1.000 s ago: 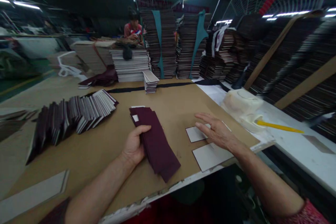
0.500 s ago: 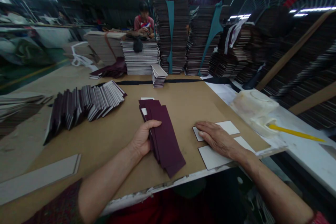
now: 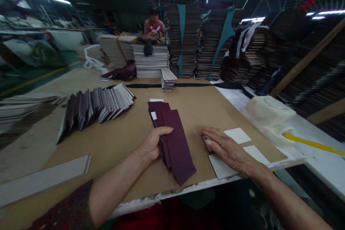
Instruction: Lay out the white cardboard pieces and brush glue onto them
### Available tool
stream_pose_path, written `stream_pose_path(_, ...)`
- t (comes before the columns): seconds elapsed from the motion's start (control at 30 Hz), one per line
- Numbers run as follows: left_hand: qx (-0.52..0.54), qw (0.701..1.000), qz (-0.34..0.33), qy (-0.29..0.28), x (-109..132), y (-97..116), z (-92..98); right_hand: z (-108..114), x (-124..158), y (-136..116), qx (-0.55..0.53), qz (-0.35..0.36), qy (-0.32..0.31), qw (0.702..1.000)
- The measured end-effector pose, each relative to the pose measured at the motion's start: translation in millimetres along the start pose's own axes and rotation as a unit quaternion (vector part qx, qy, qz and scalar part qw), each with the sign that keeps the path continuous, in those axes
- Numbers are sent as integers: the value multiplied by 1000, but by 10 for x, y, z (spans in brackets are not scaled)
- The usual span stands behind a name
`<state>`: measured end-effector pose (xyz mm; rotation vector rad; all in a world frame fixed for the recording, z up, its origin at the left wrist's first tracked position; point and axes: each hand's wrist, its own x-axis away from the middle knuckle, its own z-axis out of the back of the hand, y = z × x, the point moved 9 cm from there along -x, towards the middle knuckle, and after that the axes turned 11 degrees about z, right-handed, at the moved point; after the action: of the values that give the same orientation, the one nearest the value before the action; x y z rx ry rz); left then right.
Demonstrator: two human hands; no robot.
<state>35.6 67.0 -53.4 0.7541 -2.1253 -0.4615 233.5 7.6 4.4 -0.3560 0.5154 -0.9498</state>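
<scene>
My left hand [image 3: 154, 143] is closed around a fanned bundle of dark purple covered board strips [image 3: 179, 147], its thumb on top. The bundle slants over the table near its front edge, and small white patches show at its far left side. To the right, my right hand [image 3: 225, 150] lies palm down with fingers stretched out over white-faced boards. One white board [image 3: 237, 135] extends beyond the hand on the far side; another white board [image 3: 222, 168] lies nearer me, partly under the hand and wrist. The palm hides the middle of these boards.
A leaning row of purple and white boards [image 3: 97, 106] lies on the left. A long grey strip [image 3: 48, 179] is at front left. A small board stack [image 3: 168, 80] stands ahead, before tall stacks [image 3: 182, 43]. A whitish plastic container [image 3: 269, 111] with a yellow stick [image 3: 312, 143] stands right.
The view has swung slightly left, so everything sits further right in the picture. My right hand has slid slightly left over the boards. My left hand keeps its hold on the purple strips.
</scene>
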Motion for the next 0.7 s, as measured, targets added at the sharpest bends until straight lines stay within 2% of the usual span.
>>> stream_pose_path(0.1,-12,1000,-3,-12,25,-24,-29,-4,-178,-18,-120,-75,35,989)
stream_pose_path(0.2,-24,999,-3,-25,32,-54,-50,-226,-384,-47,-246,-136,30,959)
stream_pose_path(0.3,-28,999,2,-37,20,-86,-62,-406,-548,-72,-270,-149,43,950)
stream_pose_path(0.4,-21,999,23,-44,-13,-125,-66,-353,-610,-33,-256,-148,84,952)
stream_pose_path(0.43,-15,998,31,-45,-25,-133,-64,-253,-618,-8,-246,-143,101,953)
stream_pose_path(0.5,2,998,40,-47,-45,-127,-53,100,-618,81,-206,-131,153,958)
stream_pose_path(0.63,42,998,26,-46,-60,-43,-12,1064,-526,344,-18,-102,289,952)
stream_pose_path(0.7,58,997,16,-45,-54,-6,-9,1263,-506,432,74,-67,279,955)
